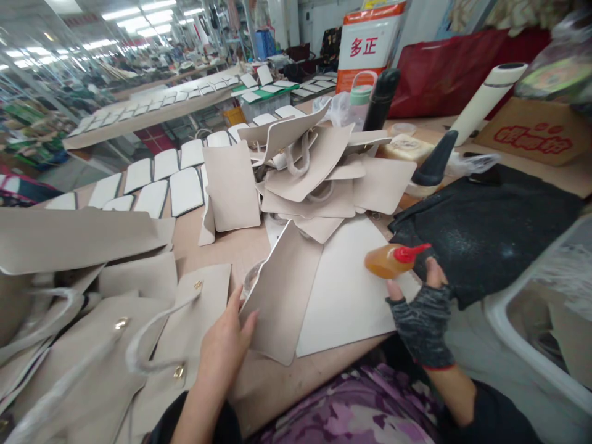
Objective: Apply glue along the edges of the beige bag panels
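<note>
My bare left hand [226,345] pinches the near left edge of a beige bag panel [284,296], which stands partly raised; clear wrap shows behind its edge. Under and beside it, a pale flat panel [346,290] lies on the table. My right hand [423,320], in a dark grey fingerless glove, is over that panel's right side with thumb and finger spread. Right at its fingertips is a squeeze bottle [386,261] of amber liquid, its red nozzle pointing right. I see no firm grip on the bottle.
Beige bag pieces with wrapped handles [152,345] cover the left; more form a pile [314,179] ahead. White dark-edged panels [150,197] stand in rows behind. To the right are a black cloth [490,222], a white bin [509,327], a dark cone [437,160] and bottles.
</note>
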Demonstrator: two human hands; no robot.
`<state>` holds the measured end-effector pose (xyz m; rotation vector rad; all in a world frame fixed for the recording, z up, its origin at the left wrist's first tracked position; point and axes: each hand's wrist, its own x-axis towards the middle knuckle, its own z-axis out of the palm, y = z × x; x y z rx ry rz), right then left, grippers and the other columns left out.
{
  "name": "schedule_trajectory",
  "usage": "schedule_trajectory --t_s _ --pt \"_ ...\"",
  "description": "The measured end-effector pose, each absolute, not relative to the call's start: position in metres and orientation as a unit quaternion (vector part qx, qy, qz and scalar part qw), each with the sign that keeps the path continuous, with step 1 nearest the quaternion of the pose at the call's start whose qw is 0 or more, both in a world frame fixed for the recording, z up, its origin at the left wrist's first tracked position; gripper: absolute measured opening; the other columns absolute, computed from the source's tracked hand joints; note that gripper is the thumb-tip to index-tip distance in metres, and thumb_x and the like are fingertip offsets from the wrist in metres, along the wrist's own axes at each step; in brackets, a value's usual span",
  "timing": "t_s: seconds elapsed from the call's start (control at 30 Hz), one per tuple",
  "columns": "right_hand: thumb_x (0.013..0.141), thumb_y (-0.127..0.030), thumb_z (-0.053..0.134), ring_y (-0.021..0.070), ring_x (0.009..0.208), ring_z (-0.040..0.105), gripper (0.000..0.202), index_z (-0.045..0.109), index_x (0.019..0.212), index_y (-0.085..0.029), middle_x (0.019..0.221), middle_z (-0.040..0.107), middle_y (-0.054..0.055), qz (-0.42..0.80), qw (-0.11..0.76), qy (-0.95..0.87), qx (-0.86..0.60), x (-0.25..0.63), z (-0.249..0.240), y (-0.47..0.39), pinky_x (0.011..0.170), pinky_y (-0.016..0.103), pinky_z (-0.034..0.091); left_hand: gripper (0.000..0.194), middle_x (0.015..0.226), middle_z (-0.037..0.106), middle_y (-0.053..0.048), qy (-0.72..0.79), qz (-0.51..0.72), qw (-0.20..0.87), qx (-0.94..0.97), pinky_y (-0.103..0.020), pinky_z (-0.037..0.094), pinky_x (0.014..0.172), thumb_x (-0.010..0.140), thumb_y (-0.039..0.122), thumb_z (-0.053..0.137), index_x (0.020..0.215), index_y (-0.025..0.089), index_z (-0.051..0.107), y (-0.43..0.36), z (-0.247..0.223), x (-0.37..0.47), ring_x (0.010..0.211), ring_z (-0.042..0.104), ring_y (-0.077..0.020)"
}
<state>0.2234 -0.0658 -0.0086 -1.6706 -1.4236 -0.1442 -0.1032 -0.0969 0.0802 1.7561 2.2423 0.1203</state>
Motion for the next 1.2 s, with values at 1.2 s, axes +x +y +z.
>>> schedule_trajectory --t_s 1.2 --pt "0.079 -0.03 0.051 0.0286 0.087 0.067 0.027 0.066 0.097 -0.017 0.093 0.072 0.01 -0.074 0.395 -0.83 -0.386 0.147 -0.103 -0.049 0.077 0.042 0.053 0.026 0.096 0.066 -0.012 0.848 0.271 0.053 0.452 -0.03 0.05 0.071 0.087 0.022 0.05 0.106 0.005 0.057 0.077 0.156 -0.248 0.084 0.061 -0.018"
